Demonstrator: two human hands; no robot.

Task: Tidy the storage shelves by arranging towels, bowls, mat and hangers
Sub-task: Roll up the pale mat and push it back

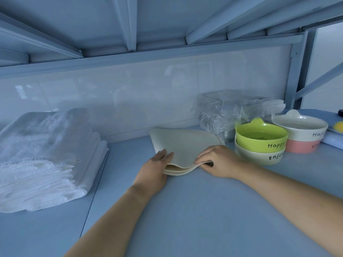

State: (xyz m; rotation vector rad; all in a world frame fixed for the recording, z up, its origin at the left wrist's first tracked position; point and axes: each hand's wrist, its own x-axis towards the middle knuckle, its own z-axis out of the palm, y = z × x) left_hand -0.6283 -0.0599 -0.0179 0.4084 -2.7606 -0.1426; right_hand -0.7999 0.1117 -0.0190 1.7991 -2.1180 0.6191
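A cream mat (185, 145), folded into layers, lies on the blue shelf board (204, 210) near the back wall. My left hand (156, 167) holds its left edge, fingers flat on top and thumb hidden beneath. My right hand (217, 161) pinches the near right edge of the layers. A stack of white towels (42, 154) sits at the left. At the right stand two bowl stacks: a green bowl (259, 138) on a cream one (259, 156), and a white bowl (298, 127) on a pink one (300, 146).
A crumpled clear plastic bag (226, 110) over a box sits behind the bowls. A yellow object (338, 127) and a light blue item (332, 140) lie at the far right. The upper shelf's underside (148, 25) hangs low overhead. A shelf post (300, 71) stands at the right.
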